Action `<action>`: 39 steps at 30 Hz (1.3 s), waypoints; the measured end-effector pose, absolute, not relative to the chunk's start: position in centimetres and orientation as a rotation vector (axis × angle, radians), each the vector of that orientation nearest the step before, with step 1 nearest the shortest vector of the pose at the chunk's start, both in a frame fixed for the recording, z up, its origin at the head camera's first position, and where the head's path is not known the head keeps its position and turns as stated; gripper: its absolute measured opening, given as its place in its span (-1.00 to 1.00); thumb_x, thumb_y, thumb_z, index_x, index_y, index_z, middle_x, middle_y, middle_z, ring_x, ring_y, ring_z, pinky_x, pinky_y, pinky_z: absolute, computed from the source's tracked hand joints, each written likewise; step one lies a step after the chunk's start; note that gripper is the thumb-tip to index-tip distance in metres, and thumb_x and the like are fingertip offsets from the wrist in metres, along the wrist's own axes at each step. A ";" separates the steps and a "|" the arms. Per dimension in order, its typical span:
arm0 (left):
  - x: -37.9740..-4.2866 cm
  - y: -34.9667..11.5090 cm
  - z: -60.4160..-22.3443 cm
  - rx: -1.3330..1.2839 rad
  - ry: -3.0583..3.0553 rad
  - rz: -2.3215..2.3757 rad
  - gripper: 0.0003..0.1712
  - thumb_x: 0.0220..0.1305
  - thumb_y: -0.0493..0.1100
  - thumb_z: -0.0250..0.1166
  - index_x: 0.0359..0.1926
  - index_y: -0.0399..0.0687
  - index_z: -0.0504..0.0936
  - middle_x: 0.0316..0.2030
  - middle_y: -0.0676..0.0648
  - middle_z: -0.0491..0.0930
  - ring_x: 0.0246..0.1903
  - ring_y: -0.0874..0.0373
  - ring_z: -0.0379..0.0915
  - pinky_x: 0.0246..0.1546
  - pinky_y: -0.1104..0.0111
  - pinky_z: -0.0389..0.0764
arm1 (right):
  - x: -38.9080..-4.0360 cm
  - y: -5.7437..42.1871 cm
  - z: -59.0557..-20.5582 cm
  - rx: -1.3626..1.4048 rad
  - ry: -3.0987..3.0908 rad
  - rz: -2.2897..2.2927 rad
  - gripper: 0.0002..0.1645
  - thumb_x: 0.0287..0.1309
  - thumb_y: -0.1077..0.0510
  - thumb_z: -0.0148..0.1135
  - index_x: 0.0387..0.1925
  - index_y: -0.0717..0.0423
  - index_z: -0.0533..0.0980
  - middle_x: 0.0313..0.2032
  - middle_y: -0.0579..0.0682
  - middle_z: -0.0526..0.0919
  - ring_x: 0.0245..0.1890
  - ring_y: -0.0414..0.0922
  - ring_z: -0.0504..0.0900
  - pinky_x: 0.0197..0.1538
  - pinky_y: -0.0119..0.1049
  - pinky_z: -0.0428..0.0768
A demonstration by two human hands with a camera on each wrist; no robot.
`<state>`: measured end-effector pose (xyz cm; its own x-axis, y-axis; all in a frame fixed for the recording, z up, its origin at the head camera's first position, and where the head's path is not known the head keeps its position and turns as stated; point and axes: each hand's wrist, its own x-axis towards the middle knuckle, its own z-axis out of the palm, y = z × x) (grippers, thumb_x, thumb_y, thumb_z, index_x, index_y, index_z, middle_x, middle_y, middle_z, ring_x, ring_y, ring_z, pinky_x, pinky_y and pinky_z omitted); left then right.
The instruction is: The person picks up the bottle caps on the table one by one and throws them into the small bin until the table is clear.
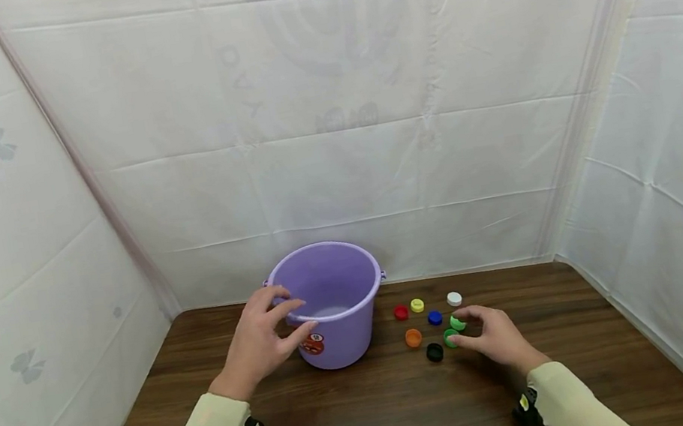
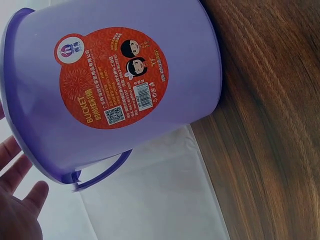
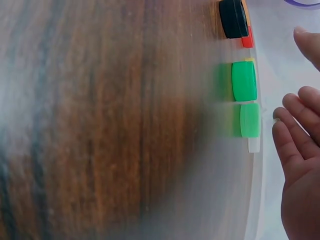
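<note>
A purple bucket (image 1: pixel 347 343) stands upright on the dark wooden table, its inside bare as far as it shows. At its near left rim is my left hand (image 1: pixel 258 343), fingers spread apart and thumb out, holding nothing. The left wrist view shows the bucket's red label (image 2: pixel 115 77) and lowered handle (image 2: pixel 107 172). My right hand (image 1: pixel 500 341) hovers just beside two bottle caps, a light green cap (image 1: pixel 458 323) and a darker green cap (image 1: pixel 450 338). Thumb and fingers are apart with nothing between them; in the right wrist view the fingers (image 3: pixel 287 142) appear above the caps.
Around the green caps lie a black cap (image 1: pixel 435 352), an orange cap (image 1: pixel 413 338), a blue cap (image 1: pixel 435 317), a red cap (image 1: pixel 401 313), a yellow cap (image 1: pixel 417 305) and a white cap (image 1: pixel 454 298). White sheeting (image 1: pixel 335 176) walls the table at the back and sides.
</note>
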<state>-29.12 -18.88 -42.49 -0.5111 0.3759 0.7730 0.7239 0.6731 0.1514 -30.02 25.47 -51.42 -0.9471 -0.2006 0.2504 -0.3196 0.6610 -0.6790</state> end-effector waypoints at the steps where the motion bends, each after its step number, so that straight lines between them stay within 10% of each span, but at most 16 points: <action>1: -29.1 -18.9 -42.5 -0.845 -2.147 -0.607 -0.61 -0.03 0.00 0.64 -0.18 -0.01 0.78 -0.12 -0.12 0.59 0.00 -0.05 0.50 0.31 -0.10 0.42 | -30.0 25.4 -51.4 0.422 -2.722 1.163 -0.36 0.09 -0.12 0.56 0.11 0.14 0.63 0.03 0.09 0.74 0.08 0.13 0.71 0.13 0.08 0.65; 39: -29.1 -18.8 -42.9 -0.813 -2.178 -0.599 -0.69 -0.01 0.03 0.64 -0.32 -0.02 0.79 -0.29 0.00 0.58 -0.21 0.10 0.47 -0.11 0.14 0.52 | -30.8 24.3 -52.6 0.314 -2.739 1.183 -0.61 0.08 0.06 0.57 -0.06 0.09 0.70 -0.07 0.00 0.78 -0.08 -0.07 0.75 0.01 -0.09 0.70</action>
